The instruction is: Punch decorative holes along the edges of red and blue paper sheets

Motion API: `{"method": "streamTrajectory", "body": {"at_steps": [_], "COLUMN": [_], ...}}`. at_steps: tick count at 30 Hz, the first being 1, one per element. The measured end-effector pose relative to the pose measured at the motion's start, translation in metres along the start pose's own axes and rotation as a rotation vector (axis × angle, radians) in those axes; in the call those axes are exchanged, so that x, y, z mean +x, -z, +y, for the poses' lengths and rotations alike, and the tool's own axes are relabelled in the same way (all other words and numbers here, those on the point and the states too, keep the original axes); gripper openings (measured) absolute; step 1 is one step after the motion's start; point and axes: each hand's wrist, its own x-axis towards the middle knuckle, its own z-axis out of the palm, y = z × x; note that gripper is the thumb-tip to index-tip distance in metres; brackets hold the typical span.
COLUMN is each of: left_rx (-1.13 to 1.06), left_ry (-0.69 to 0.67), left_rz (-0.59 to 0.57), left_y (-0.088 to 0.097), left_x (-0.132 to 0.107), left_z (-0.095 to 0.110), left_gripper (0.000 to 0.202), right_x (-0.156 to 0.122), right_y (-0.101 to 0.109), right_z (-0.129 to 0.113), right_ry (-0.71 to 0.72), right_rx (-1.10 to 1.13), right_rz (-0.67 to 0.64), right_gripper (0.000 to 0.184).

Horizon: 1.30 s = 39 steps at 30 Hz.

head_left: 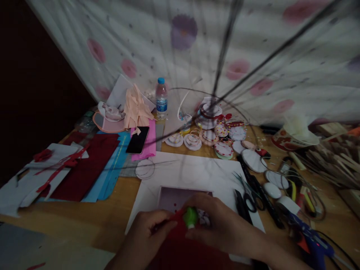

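Observation:
Low in the middle, my left hand (150, 232) pinches the edge of a dark red sheet (194, 253), paper or felt, that hangs toward me. My right hand (216, 225) grips a small green and white craft punch (190, 216) at the same edge. Both hands are close together and closed. Beneath them lies a purplish tray or card (171, 197) with small red dots and pale bits on it, on a large white sheet (191, 170). The right fingers partly hide the punch and what lies under it.
Black scissors (250, 200), a utility knife (242, 206) and a blue glue gun (312, 234) lie at right. Decorated paper discs (208, 137) and a water bottle (161, 99) stand behind. A phone (138, 140) and red sheets (90, 168) are at left. Dark cords cross the view.

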Motion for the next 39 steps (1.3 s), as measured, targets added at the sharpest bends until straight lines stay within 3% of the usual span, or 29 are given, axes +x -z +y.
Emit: {"method": "streamTrajectory", "body": {"at_steps": [5,14,23,33,39], "left_rx": [-0.018,-0.052,-0.046,-0.075,-0.091], "left_ry": [0.020,0.037,0.026,-0.001,-0.026], "left_rz": [-0.013,0.033,0.046,0.054,0.043], "left_y": [-0.004,-0.005,-0.007,-0.007,-0.007], "left_x": [0.001,0.001,0.000,0.000,0.000], "left_z": [-0.002,-0.004,-0.006,-0.002,-0.001], "left_gripper": [0.023,0.023,0.022,0.025,0.025], "right_x": [0.003,-0.002,-0.001,-0.005,-0.003], "right_y": [0.000,0.001,-0.004,0.000,-0.003], "right_z": [0.007,0.011,0.012,0.004,0.003], "right_ry": [-0.045,-0.074,-0.037,-0.051,-0.073], "right_rx": [0.121,0.094,0.238,0.093,0.175], "right_rz": [-0.043,-0.029,-0.012,-0.069,-0.046], "right_gripper": [0.022,0.025,0.025,0.019,0.022]}}
